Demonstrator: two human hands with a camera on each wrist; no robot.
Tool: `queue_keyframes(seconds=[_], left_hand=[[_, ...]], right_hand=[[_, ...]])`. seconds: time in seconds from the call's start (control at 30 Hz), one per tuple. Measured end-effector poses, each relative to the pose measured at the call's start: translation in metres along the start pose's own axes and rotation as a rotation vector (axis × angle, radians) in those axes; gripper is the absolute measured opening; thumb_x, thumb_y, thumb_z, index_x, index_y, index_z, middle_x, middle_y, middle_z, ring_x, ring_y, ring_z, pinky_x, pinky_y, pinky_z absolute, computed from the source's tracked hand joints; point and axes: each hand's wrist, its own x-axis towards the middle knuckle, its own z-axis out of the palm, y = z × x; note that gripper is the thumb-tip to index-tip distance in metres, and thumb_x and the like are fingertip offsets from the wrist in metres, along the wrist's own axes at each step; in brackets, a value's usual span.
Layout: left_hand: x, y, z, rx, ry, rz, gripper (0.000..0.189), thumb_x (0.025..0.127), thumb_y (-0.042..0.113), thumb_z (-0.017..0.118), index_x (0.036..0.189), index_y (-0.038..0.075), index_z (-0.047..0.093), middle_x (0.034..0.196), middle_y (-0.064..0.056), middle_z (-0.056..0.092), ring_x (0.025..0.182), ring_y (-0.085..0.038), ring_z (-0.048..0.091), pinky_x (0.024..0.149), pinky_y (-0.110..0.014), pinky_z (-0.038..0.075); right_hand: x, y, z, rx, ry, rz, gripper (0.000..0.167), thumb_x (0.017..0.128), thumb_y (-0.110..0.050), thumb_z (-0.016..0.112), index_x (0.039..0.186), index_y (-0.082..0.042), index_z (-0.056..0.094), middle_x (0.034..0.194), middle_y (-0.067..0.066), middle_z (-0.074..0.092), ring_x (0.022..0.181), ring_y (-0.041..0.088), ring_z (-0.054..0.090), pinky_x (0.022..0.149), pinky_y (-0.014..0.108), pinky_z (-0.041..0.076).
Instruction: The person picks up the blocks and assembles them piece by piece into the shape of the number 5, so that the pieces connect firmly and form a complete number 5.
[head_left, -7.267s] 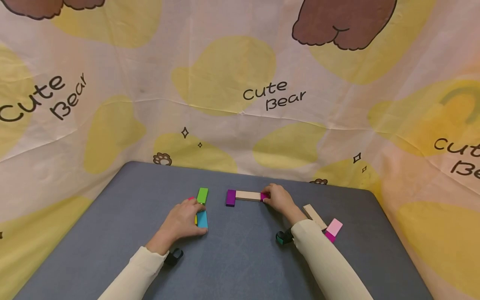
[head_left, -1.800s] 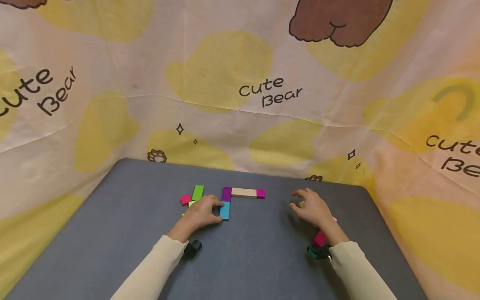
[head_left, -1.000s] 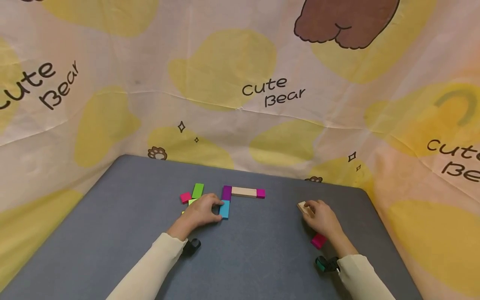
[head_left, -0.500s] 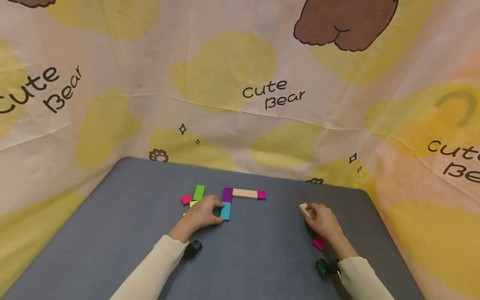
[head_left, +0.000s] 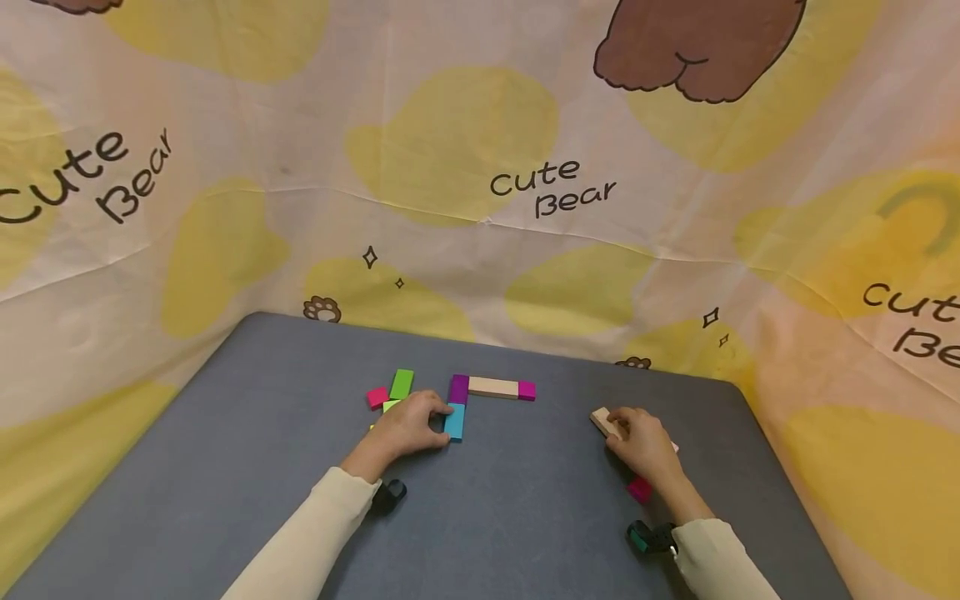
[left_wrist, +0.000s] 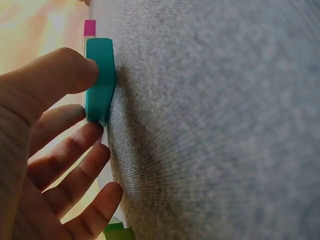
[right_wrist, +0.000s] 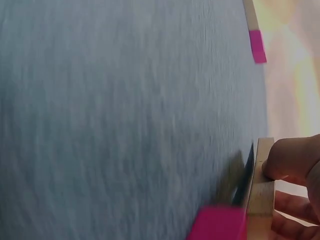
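Observation:
My left hand (head_left: 405, 429) pinches a blue block (head_left: 454, 422) between thumb and fingers. That block lies end to end with a purple block (head_left: 459, 388), from which a pale wooden block (head_left: 493, 387) runs right to a small magenta block (head_left: 527, 391). In the left wrist view the thumb presses the blue block's (left_wrist: 101, 82) near face. Over at the right, my right hand (head_left: 647, 450) grips a second wooden block (head_left: 602, 421). The right wrist view shows the thumb on this wooden block (right_wrist: 261, 192), beside a magenta block (right_wrist: 220, 223).
Left of the blue block lie a green block (head_left: 402, 384), a pinkish-red block (head_left: 377, 398) and a yellow-green one (head_left: 390, 406), partly behind the left hand. Under the right wrist sits a magenta block (head_left: 640, 489). A printed cloth (head_left: 420, 150) rises behind the grey table (head_left: 480, 517).
The blue block has gone right, from beside the green block to the purple one, with my left hand. My right hand left the small magenta block and took hold of the right wooden block.

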Motion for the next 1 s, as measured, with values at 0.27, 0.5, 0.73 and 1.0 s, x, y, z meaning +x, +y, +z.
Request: queue_keyframes(seconds=[0.27, 0.5, 0.73, 1.0], left_hand=[[0.002, 0.001, 0.000, 0.004, -0.007, -0.006, 0.042, 0.072, 0.021, 0.082, 0.111, 0.008, 0.073, 0.097, -0.001, 0.066, 0.086, -0.011, 0.057, 0.081, -0.033, 0.051], [0.001, 0.002, 0.000, 0.006, -0.007, 0.002, 0.042, 0.072, 0.020, 0.082, 0.110, 0.006, 0.073, 0.098, -0.002, 0.066, 0.088, -0.013, 0.059, 0.081, -0.034, 0.052], [0.002, 0.001, 0.000, 0.018, -0.008, -0.002, 0.042, 0.071, 0.020, 0.082, 0.110, 0.006, 0.073, 0.098, -0.002, 0.066, 0.089, -0.013, 0.059, 0.081, -0.034, 0.052], [0.002, 0.000, 0.000, 0.018, -0.012, -0.002, 0.042, 0.073, 0.021, 0.081, 0.112, 0.007, 0.073, 0.099, -0.001, 0.066, 0.088, -0.011, 0.058, 0.081, -0.033, 0.052]], right_hand=[[-0.002, -0.023, 0.010, 0.018, 0.042, -0.051, 0.027, 0.073, -0.010, 0.070, 0.100, -0.010, 0.071, 0.096, 0.011, 0.067, 0.077, 0.020, 0.055, 0.061, 0.032, 0.041], [-0.001, -0.048, 0.016, 0.047, 0.070, -0.115, 0.027, 0.071, -0.008, 0.071, 0.098, -0.011, 0.072, 0.096, 0.008, 0.068, 0.082, 0.022, 0.056, 0.068, 0.035, 0.045], [0.001, -0.071, 0.028, 0.079, 0.039, -0.150, 0.028, 0.071, -0.006, 0.072, 0.098, -0.014, 0.072, 0.099, 0.005, 0.068, 0.087, 0.021, 0.056, 0.073, 0.036, 0.046], [0.003, -0.094, 0.040, 0.132, -0.012, -0.203, 0.029, 0.073, -0.005, 0.072, 0.099, -0.017, 0.072, 0.101, 0.002, 0.068, 0.089, 0.019, 0.055, 0.074, 0.035, 0.045]])
